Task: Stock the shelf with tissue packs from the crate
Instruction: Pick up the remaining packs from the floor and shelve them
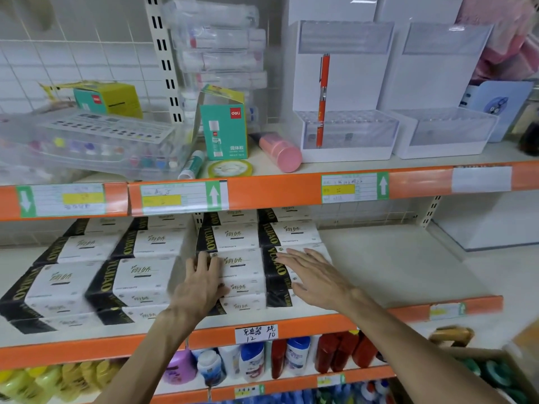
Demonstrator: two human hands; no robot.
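Black-and-white tissue packs (242,269) fill the left and middle of the middle shelf (408,263) in stacked rows. My left hand (201,284) lies flat on the front left side of one front pack, fingers straight. My right hand (315,275) hovers or rests with spread, straight fingers over the rightmost front tissue pack (277,275). Neither hand grips anything. The crate is not clearly in view.
The right half of the middle shelf is bare. The upper shelf (291,185) holds a glue-stick box (226,129), a pink bottle (280,150), a tape roll and clear pen holders (347,118). Below stand shampoo bottles (252,360). A cardboard box (478,371) sits at the bottom right.
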